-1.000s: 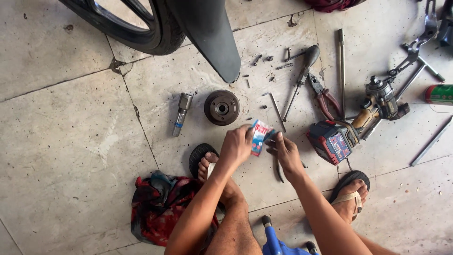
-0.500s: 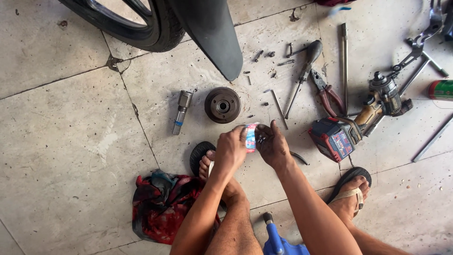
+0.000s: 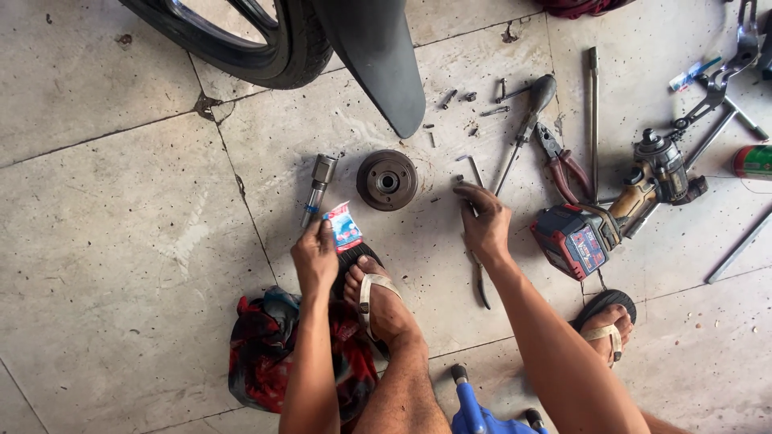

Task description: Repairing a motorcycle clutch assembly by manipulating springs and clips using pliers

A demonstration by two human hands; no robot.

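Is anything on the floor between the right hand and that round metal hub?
Nothing visible. The right hand rests on the tiled floor just right of the round metal hub, with only bare tile between them. The left hand holds a small packet.

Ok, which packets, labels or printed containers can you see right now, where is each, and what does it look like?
Small sachet: pinched in the left hand, flat, white, red and blue.
Label on the drill battery: right of the right hand, red and black block with a blue panel.
Can: far right edge, green with red end.

red-blue packet (image 3: 344, 227), red drill battery (image 3: 576, 239), red-black rag (image 3: 261, 354)
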